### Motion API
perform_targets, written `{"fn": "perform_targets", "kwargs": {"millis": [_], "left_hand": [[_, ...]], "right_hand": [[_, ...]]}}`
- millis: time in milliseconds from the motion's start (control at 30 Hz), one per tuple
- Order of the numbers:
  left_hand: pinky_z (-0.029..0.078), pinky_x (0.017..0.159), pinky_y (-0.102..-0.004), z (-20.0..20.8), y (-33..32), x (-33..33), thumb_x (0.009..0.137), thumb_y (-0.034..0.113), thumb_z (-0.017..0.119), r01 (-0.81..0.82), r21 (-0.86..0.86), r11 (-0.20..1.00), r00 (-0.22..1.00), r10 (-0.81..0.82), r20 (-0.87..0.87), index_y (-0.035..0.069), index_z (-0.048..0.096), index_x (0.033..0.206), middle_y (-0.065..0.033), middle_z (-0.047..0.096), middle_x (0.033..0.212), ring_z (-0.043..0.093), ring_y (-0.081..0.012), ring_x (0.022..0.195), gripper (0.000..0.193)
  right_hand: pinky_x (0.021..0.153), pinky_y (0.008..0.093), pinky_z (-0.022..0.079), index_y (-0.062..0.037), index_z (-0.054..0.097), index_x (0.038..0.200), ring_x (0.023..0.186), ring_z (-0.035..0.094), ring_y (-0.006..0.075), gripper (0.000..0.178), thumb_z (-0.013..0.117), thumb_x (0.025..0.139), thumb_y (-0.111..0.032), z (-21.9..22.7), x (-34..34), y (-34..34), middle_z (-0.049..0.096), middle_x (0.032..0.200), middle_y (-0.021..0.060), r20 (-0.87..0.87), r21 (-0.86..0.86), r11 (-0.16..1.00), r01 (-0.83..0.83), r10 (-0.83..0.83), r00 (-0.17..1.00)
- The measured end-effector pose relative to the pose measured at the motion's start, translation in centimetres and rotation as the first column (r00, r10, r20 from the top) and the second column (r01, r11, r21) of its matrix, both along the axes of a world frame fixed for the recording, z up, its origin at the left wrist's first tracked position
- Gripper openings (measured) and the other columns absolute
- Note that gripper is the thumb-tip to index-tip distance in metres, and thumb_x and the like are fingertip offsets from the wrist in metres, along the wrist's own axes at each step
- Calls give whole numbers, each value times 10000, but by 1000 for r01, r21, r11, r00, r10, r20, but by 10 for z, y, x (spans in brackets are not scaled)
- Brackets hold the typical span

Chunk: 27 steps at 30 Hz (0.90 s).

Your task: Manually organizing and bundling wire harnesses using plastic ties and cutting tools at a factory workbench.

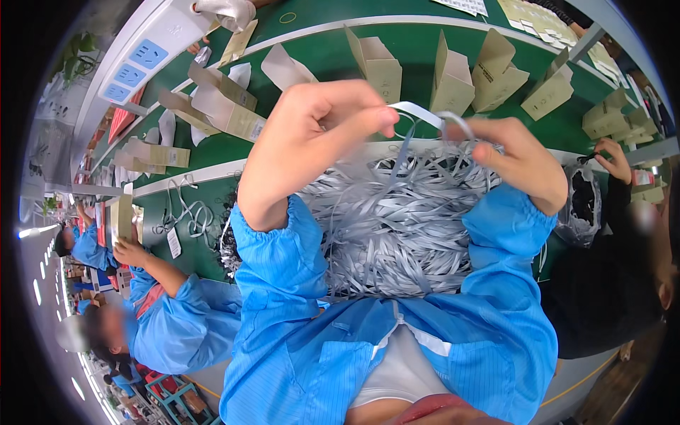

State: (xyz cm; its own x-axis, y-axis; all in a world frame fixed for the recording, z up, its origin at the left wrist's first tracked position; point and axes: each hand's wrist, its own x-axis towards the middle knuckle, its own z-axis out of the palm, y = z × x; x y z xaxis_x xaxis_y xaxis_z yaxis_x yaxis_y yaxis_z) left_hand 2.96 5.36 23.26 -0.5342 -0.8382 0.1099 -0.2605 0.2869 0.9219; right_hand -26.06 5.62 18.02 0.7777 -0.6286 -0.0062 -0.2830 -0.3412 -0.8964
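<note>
A thin silvery-white ribbon strap point(419, 113) is stretched in a loop between my two hands, above the pile. My left hand point(312, 138) pinches one end between thumb and fingertips. The fingers of my right hand point(520, 156) are curled round the other side of the loop and slightly blurred. Part of the strap dangles below my left fingertips. Under both hands lies a big heap of the same grey-white straps point(397, 234), tangled together between my blue sleeves.
Open cardboard boxes point(453, 81) stand in a row on the green table point(418, 35). Loose straps point(190, 212) and a white tag point(173, 242) lie at left. On the right, a co-worker's hand point(615, 159) is by a plastic bag point(582, 205) of dark items. Another co-worker point(188, 319) sits left.
</note>
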Motion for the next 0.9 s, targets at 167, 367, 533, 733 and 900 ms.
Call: {"fn": "perform_targets", "kwargs": {"millis": [167,367,533,733,900], "left_hand": [[360,491,-224,35,14,-32,902,76,656,26,-334,942,998,-7,60,-14,702,864,-4,596,644,520,-44,549,108],[376,477,-220,47,28,-58,958,141,601,-190,-353,916,874,-6,-485,-24,663,876,-42,597,682,507,-85,511,194],[427,513,-199,11,33,29,982,150,563,-675,-338,656,738,583,-340,-61,679,903,-31,655,711,555,-83,535,253],[344,1074,-428,-23,39,11,738,392,827,-177,-582,794,932,326,161,11,254,1473,-213,395,1438,375,-302,1349,1007],[439,989,-370,-73,2,-84,750,376,829,164,-236,958,906,-241,-349,3,394,1401,-210,529,1304,531,-251,1216,867]], "right_hand": [[827,319,473,2,498,1347,1023,619,211,652,718,867,-380,-3,54,12,637,1145,191,656,-184,778,601,-358,664],[704,300,404,-3,563,1102,830,511,110,353,687,918,-278,18,64,19,551,918,21,345,545,746,-382,215,913],[686,290,395,1,561,1042,773,498,127,241,647,933,-196,27,20,40,517,833,22,253,466,866,181,-326,911],[624,283,368,16,619,923,671,472,151,159,625,910,-142,10,30,28,475,721,67,219,-630,660,409,-355,909],[640,282,404,3,657,891,670,534,157,153,624,927,-142,20,30,28,566,769,73,313,-213,852,478,-404,859]]}}
